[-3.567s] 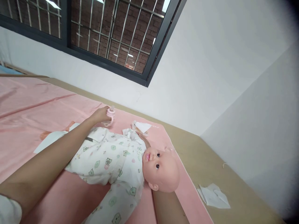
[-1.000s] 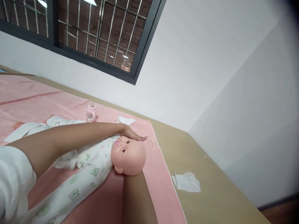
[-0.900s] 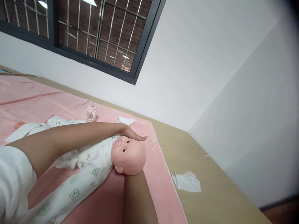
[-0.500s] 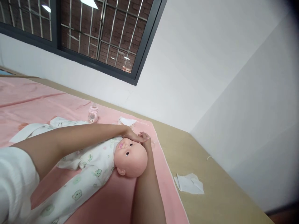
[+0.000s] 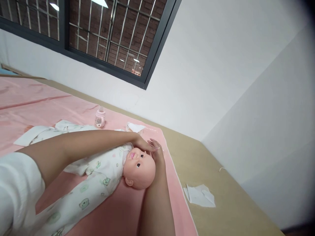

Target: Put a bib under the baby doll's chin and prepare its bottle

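Note:
A baby doll (image 5: 139, 168) in white printed clothes lies on its back on the pink sheet (image 5: 118, 213), head toward the right. My left arm reaches across its chest, and my left hand (image 5: 142, 141) is beside the far side of its head, fingers stretched out toward my right palm. My right forearm runs along the crown of the head. There my right hand (image 5: 156, 148) is open, fingers apart and slightly bent, meeting the left fingertips. The underside of both hands is hidden.
Beyond the doll stands a pink baby bottle (image 5: 100, 118). A white cloth or tissue (image 5: 136, 127) lies near the sheet's far edge. Another folded white tissue (image 5: 200, 195) is on the tan surface (image 5: 209, 164) at right. A barred window (image 5: 110, 36) is in the wall behind.
The view has shifted slightly. The doll's head sits a little lower and further right in the picture, and the right fingers look a little more spread. Both hands remain beside the head.

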A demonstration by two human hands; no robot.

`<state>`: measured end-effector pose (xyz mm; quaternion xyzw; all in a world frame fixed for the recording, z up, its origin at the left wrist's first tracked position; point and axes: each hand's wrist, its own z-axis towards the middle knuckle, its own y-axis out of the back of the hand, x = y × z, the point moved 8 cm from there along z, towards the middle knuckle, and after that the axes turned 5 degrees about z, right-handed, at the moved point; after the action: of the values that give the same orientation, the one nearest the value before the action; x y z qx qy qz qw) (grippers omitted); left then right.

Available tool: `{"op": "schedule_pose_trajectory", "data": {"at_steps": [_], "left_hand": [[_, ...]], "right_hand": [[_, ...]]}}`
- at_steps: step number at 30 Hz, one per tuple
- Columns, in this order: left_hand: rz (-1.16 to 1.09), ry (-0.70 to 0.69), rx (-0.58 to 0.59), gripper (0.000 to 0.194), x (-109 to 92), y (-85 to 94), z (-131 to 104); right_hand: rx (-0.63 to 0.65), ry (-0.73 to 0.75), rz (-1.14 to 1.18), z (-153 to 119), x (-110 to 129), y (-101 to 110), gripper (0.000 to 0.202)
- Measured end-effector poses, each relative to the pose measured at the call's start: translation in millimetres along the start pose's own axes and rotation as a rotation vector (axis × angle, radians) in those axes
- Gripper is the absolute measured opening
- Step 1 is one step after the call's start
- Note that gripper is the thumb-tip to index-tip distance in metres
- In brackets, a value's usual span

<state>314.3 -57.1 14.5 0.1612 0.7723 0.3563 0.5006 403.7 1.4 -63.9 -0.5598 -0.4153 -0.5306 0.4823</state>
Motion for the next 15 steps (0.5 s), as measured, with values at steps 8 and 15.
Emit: {"op": "schedule_pose_trajectory", "data": {"at_steps": [8, 15], "left_hand": [[-0.107, -0.084, -0.623, 0.040, -8, 71.0, -66], [0.064, -0.109, -1.200, 0.040, -1, 43.4, -199]], "right_hand": [[0.054, -0.087, 0.350, -4, 7, 2, 0.025], [0.153, -0.116, 0.481, -12, 12, -14, 0.031]]}}
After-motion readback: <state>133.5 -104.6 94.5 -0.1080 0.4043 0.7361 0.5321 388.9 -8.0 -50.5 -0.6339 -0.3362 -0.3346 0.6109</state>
